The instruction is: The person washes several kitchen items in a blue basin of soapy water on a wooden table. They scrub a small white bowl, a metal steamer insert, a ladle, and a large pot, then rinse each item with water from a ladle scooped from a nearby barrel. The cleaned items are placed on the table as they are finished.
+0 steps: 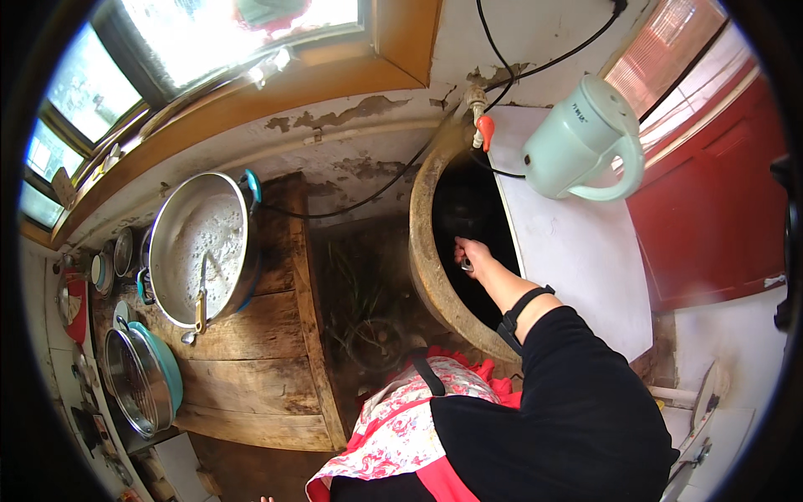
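My right hand (475, 256) reaches down into a large earthenware vat (421, 251), its fingers closed around a metal handle (466, 264). Whatever is at the other end of that handle is lost in the vat's dark interior. Of my left hand (268, 499), only fingertips show at the bottom edge, and no object is visible at them. A white board (580, 263) covers the vat's right part. On this board stands a pale green electric kettle (574, 141). Over the vat's far rim hangs a tap with an orange lever (485, 130).
To the left, a wooden worktop (251, 376) carries a big metal pot (172, 232) holding foamy liquid. A knife (201, 301) lies across its rim. Nearer are a glass lid (132, 383) and a turquoise basin (166, 364). A black cable (370, 201) runs along the wall.
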`<state>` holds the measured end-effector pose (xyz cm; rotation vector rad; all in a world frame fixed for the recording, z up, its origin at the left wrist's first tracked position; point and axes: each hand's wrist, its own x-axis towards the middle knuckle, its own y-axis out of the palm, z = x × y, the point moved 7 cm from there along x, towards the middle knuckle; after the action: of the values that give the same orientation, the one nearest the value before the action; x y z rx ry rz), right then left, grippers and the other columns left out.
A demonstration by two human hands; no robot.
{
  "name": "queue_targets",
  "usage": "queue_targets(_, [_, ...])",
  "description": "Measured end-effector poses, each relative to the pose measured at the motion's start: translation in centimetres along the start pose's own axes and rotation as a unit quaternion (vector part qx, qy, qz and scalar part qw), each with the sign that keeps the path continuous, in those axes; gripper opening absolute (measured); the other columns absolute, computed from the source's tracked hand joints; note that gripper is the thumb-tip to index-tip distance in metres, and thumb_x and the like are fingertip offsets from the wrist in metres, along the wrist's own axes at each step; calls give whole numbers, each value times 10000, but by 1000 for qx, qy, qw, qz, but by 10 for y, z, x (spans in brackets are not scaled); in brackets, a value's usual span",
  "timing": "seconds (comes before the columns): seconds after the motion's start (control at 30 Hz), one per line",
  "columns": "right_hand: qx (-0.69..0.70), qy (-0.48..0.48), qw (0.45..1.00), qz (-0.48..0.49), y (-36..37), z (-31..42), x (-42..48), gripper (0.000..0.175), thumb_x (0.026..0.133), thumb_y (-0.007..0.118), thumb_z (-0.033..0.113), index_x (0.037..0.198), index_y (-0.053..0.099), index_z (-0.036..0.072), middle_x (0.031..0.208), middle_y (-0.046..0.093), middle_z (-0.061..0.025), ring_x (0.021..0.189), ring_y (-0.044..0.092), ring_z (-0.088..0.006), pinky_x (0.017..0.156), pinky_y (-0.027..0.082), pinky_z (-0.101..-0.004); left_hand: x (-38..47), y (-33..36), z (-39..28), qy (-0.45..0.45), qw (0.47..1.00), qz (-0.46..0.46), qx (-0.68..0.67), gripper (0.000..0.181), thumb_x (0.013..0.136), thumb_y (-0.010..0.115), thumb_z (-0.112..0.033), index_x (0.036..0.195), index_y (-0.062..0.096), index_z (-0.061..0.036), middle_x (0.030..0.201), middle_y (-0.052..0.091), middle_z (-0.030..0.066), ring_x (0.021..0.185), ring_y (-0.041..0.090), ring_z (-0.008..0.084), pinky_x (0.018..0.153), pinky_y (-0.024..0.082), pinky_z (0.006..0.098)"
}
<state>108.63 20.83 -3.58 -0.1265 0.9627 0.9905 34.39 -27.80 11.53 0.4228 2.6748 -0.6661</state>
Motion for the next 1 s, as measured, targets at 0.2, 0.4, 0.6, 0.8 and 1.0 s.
queue_targets(0.2, [74,35,996,41,31,26,-104,189,875,521,111,726,435,32,569,423,-2,434,421,-70,392,382,-196,49,9,6,5,999,48,8,580,840,524,-75,1351,254,-32,1183,488,195,1029,533,358,852,440,461])
queue_targets(0.4, [100,48,992,66,47,33,-205,197,892,481,103,713,426,42,575,410,10,436,387,-39,382,345,-156,124,-3,-3,31,996,84,4,531,866,495,-66,1349,277,-44,1177,494,232,1024,533,367,821,454,443])
queue_targets(0.6, [209,99,959,165,45,7,-250,216,890,471,81,701,378,32,568,382,12,443,381,-61,389,342,-157,201,-2,12,52,982,180,22,529,839,499,-224,1333,335,-129,1136,524,117,954,537,248,727,448,334])
queue_targets(0.8, [332,126,924,143,16,4,-282,259,927,423,142,1031,418,-96,505,318,42,382,313,-56,355,325,-162,188,-27,30,81,983,161,-34,510,871,528,-137,1341,330,-122,1075,592,99,832,595,154,644,462,257])
queue_targets(1.0, [212,59,971,93,-1,-5,-325,295,926,453,204,1099,459,-35,619,415,33,409,363,-33,324,335,-157,138,-39,14,69,993,89,36,488,868,500,-121,1328,342,-84,1027,608,75,752,601,103,580,471,220])
